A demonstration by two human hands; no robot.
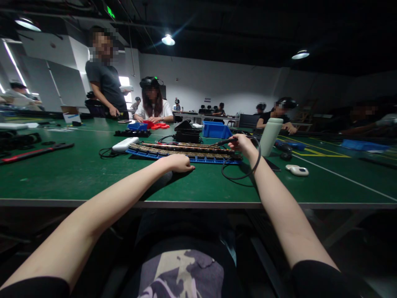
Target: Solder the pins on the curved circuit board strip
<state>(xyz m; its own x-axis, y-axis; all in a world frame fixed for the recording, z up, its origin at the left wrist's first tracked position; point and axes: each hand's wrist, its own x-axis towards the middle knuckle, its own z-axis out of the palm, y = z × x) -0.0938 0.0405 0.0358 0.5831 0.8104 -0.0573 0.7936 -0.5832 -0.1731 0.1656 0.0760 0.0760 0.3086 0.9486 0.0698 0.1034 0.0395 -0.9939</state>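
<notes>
A long blue tray [198, 159] lies across the green table in front of me, with thin gold-coloured strips [186, 148] and dark parts along it. At its front edge rests my left hand [180, 163], its fingers curled down near the table; what they hold, if anything, is hidden. My right hand [240, 143] is closed round a slim black pen-like tool [223, 142] at the tray's right end. The tool's tip points left over the strips. From it a black cable [228, 177] loops beneath my right wrist.
A pale green bottle [270, 137] stands right of my right hand, with a white case [297, 170] nearby. Beyond the tray are a blue bin [216, 129] and black box [187, 134]. Red-handled tool [34, 153] lies left. People sit or stand across the table.
</notes>
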